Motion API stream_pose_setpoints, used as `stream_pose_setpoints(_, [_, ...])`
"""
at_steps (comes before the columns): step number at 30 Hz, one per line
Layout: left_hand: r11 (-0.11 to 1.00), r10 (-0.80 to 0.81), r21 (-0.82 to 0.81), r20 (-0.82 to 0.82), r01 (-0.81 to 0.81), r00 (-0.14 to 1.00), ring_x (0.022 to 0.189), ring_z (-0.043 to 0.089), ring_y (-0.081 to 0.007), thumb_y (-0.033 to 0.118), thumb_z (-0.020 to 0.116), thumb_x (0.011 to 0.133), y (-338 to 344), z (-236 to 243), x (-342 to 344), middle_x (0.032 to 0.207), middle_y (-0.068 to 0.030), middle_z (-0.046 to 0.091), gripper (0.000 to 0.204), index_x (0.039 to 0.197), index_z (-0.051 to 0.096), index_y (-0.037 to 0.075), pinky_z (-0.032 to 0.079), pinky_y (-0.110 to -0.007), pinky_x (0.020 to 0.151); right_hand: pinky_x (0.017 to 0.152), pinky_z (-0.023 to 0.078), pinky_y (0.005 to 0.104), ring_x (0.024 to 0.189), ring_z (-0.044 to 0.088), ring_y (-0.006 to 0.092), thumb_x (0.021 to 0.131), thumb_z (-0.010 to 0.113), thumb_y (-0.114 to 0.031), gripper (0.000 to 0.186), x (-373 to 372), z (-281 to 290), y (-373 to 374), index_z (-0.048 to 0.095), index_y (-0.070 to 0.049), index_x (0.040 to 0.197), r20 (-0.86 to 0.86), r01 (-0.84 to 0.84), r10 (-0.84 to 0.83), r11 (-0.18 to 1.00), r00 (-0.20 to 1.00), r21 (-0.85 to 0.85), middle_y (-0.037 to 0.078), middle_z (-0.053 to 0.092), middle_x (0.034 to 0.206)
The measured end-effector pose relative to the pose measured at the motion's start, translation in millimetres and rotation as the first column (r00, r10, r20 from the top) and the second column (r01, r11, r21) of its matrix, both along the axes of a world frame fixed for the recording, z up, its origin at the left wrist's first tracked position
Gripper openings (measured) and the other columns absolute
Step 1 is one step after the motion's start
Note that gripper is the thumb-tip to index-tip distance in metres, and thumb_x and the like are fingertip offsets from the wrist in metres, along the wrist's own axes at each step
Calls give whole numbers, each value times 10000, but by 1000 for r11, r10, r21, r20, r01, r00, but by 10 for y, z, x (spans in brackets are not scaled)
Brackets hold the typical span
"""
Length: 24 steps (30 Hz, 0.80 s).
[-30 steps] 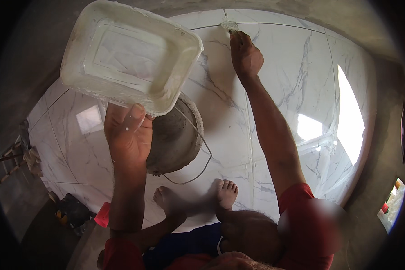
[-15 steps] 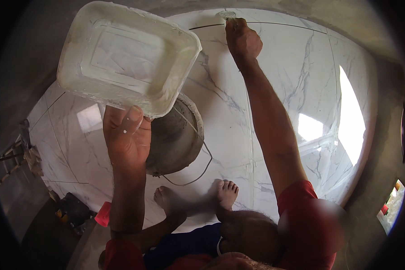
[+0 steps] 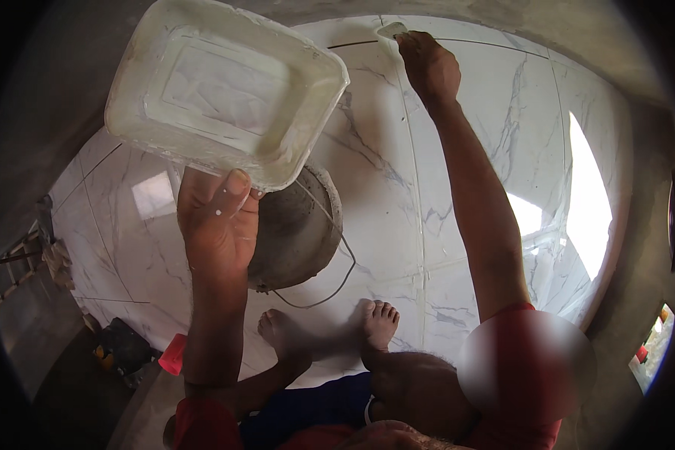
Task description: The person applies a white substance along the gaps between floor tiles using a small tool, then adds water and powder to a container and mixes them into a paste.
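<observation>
My left hand [image 3: 214, 217] grips the near rim of a white plastic tub [image 3: 232, 90] from underneath, tilting its inside toward me; white paste is smeared in it. Below the tub a grey, cement-crusted bucket [image 3: 292, 236] with a wire handle stands on the marble-patterned white tiles [image 3: 487, 127]. At the far end of the tiles my right hand [image 3: 431, 67] is closed on a small flat spreading tool [image 3: 390, 32], its blade at a dark joint line where white paste shows. A joint streaked with white paste [image 3: 420, 247] runs down the right of the bucket.
Concrete walls curve round the rims. At the lower left are a red plastic item [image 3: 172, 354], a dark object with yellow parts [image 3: 120, 345], a ladder-like frame [image 3: 11, 262] and crumpled material [image 3: 56, 266]. My bare feet stand below the bucket. A bright opening [image 3: 652, 345] is at the right.
My right hand first moved up and left along the far tiles, then shifted right with the tool. The tub and my left hand have moved slightly up and to the right.
</observation>
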<state>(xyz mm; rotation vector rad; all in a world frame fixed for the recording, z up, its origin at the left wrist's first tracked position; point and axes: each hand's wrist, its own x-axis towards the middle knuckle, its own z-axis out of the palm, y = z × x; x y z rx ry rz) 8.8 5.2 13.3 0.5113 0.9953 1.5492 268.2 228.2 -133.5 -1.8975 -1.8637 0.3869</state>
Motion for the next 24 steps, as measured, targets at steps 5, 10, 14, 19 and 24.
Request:
stream_pose_setpoints(5, [998, -52, 24, -42, 53, 998, 1080, 621, -191, 9, 677, 907, 43, -18, -78, 1274, -120, 628, 509, 1377, 486, -33, 498, -322, 792, 821, 557, 449, 954, 706, 368, 931, 642, -445, 388, 3, -72, -71, 706, -153, 1178, -65, -107, 112, 991, 992, 78, 139, 742, 1062])
stream_pose_setpoints(10, [996, -7, -94, -148, -7, 989, 1010, 606, -148, -16, 692, 890, 238, 122, 228, 1254, -106, 617, 532, 1380, 484, -29, 469, -293, 735, 782, 567, 439, 905, 720, 332, 921, 706, -298, 330, 145, 174, -184, 671, -107, 1188, -159, -80, 127, 959, 979, 271, 126, 741, 1046])
stream_pose_setpoints(14, [990, -59, -138, -287, 19, 956, 1243, 521, -205, -58, 731, 841, 263, 243, 145, 1334, -118, 534, 610, 1384, 455, -46, 486, -352, 998, 692, 581, 360, 810, 721, 245, 882, 754, -136, 323, 107, 950, -861, 653, -80, 1184, -471, -117, 311, 911, 826, 396, 115, 731, 981])
stream_pose_setpoints(19, [992, -79, -126, -429, 27, 900, 1272, 517, -220, -86, 736, 817, 338, 249, 299, 1352, -151, 528, 624, 1374, 455, -63, 518, -331, 997, 551, 561, 315, 728, 677, 189, 847, 748, -64, 337, 68, 1214, -885, 669, -126, 1169, -85, -541, 690, 632, 719, 554, 30, 664, 861])
stream_pose_setpoints(24, [991, -107, -123, -498, 52, 861, 1268, 535, -244, -77, 754, 799, 388, 281, 411, 1362, -161, 539, 688, 1412, 441, -63, 484, -365, 1034, 575, 579, 322, 728, 680, 201, 854, 714, -79, 326, -37, 1230, -852, 673, -152, 1168, 114, -664, 696, 603, 709, 442, 23, 637, 845])
